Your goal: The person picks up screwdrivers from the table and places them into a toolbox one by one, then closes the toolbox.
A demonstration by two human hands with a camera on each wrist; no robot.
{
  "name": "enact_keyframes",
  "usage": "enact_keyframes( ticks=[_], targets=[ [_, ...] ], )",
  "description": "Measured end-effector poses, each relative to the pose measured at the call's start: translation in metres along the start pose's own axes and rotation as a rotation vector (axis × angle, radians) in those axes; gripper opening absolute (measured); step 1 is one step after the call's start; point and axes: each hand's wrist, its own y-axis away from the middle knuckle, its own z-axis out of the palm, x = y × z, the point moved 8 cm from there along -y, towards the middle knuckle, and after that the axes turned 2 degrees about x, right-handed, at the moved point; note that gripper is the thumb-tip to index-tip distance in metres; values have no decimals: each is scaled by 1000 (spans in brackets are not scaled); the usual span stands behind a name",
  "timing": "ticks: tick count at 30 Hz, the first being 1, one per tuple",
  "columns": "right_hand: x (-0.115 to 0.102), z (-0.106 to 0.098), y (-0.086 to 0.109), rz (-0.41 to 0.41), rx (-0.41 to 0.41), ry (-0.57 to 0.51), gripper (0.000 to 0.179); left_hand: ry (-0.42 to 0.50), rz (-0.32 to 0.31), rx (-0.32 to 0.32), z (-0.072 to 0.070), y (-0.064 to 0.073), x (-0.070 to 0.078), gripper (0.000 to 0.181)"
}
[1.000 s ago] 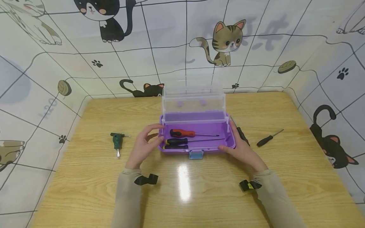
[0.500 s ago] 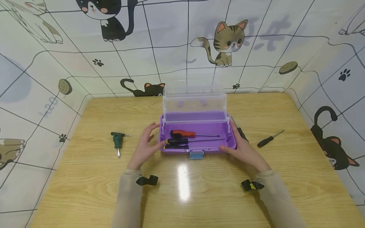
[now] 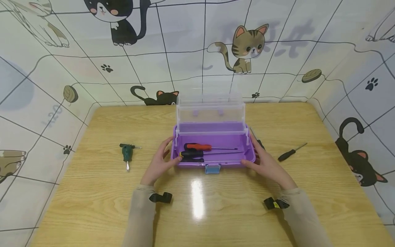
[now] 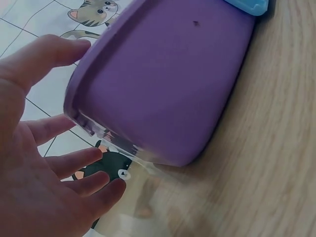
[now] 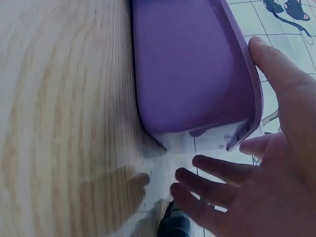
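A purple toolbox (image 3: 228,140) stands on the table with its clear lid (image 3: 211,115) raised at the back. Inside lie a red-and-black screwdriver (image 3: 200,147) and two black-handled screwdrivers (image 3: 192,154). My left hand (image 3: 157,166) is at the box's left end, thumb at the front rim. In the left wrist view its thumb and index fingertips reach the rim, while the other fingers spread loosely away from the wall. At the right end is my right hand (image 3: 270,168), its thumb (image 5: 261,52) on the rim and its remaining fingers extended beside the end wall.
A green-handled screwdriver (image 3: 127,152) with a crosswise bit piece lies at the left. On the right rests a black screwdriver (image 3: 287,155); another screwdriver (image 3: 253,133) is partly hidden behind my right hand. A blue latch (image 3: 212,169) hangs from the box front. Cat-print walls enclose the table (image 3: 102,192).
My left fingers have drawn back from over the left rim to the outside of the box. My right hand has shifted slightly, covering more of the screwdriver behind it. The box stays put.
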Motion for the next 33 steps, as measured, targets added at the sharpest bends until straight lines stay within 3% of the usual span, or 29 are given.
enact_keyframes(
  ticks=[8,14,18,25,29,33],
  targets=[
    [4,-12,8,40,87,96,86,44,13,-51,9,6,17,89],
    [6,-21,11,42,139,132,79,36,-43,-55,12,0,-8,101],
    [5,-28,12,-12,180,123,73,15,-37,-52,13,-3,-12,106],
    [4,-38,18,-94,256,148,53,-22,6,-63,17,-9,-10,118],
    [5,-43,20,-86,278,168,50,-18,10,-75,20,-11,-6,122],
    [7,-45,21,-61,280,165,48,-14,-21,-85,21,-8,11,119]
  ],
)
